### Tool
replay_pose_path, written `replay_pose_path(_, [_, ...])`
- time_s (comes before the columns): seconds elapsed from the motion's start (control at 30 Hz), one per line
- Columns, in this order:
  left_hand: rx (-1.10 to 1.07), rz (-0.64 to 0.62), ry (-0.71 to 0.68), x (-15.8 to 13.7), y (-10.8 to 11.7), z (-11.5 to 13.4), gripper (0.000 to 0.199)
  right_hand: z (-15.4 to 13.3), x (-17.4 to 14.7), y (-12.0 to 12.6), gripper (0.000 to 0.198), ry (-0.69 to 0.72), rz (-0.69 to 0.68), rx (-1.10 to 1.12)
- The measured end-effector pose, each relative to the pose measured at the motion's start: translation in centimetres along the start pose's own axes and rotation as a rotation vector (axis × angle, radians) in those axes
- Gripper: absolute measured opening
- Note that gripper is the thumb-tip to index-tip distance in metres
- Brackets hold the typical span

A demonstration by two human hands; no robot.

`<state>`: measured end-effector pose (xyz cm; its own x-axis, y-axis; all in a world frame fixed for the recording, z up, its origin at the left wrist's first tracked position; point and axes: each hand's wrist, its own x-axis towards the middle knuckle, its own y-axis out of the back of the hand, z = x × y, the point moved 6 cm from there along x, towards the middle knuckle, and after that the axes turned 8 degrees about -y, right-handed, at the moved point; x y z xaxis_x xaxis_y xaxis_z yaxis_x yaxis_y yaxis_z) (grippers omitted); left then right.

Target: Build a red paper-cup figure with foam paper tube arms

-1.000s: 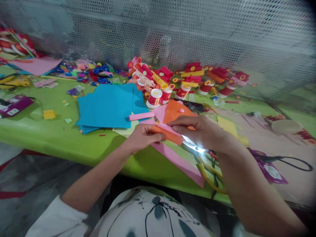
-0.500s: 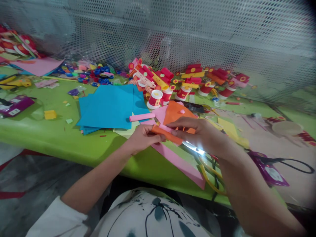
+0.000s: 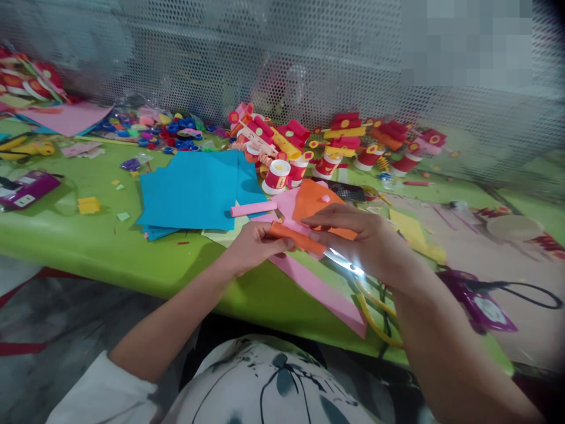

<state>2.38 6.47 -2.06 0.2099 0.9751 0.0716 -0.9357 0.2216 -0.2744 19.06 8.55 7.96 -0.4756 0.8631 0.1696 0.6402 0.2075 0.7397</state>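
Observation:
My left hand (image 3: 256,246) pinches the left end of an orange paper roll (image 3: 301,237) between thumb and fingers. At the roll's other end, the thumb and fingers of my right hand (image 3: 348,232) are closed on it. A pink paper roll (image 3: 295,225) lies along the upper side of the orange one, partly hidden by my fingers. Just below my right hand, scissors (image 3: 348,264) with yellow handles lie on the table, their blades pointing toward the orange roll. A long pink paper strip (image 3: 320,294) reaches toward the table's front edge.
Blue sheets (image 3: 194,194) are stacked left of my hands, with a loose pink tube (image 3: 253,208) overlapping them. An orange sheet (image 3: 315,197) lies behind my right hand. Red-and-white paper models (image 3: 277,175) line the perforated metal screen (image 3: 185,59). A purple device (image 3: 481,303) rests at right.
The orange roll looks slightly turned in my fingers, and my right hand has shifted a little along it. The other things stay where they were.

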Motion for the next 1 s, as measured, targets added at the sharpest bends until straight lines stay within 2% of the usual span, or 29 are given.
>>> replay_pose_path(0.17, [-0.011,-0.009,-0.006,-0.1,-0.1,0.2,0.030,-0.4,-0.1,-0.4,0.025,0.043,0.027,-0.060])
replay_pose_path(0.37, [-0.026,0.036,-0.009,-0.4,-0.1,0.9,0.052,-0.3,-0.3,-0.5,0.020,0.019,0.007,0.042])
replay_pose_path(0.53, [-0.002,0.076,-0.011,-0.4,0.1,0.8,0.049,0.0,-0.3,-0.9,0.016,-0.070,-0.060,0.132])
replay_pose_path(1.0, [0.015,0.118,-0.073,-0.3,0.5,0.7,0.043,0.1,-0.1,-1.2,0.018,-0.065,-0.052,0.129])
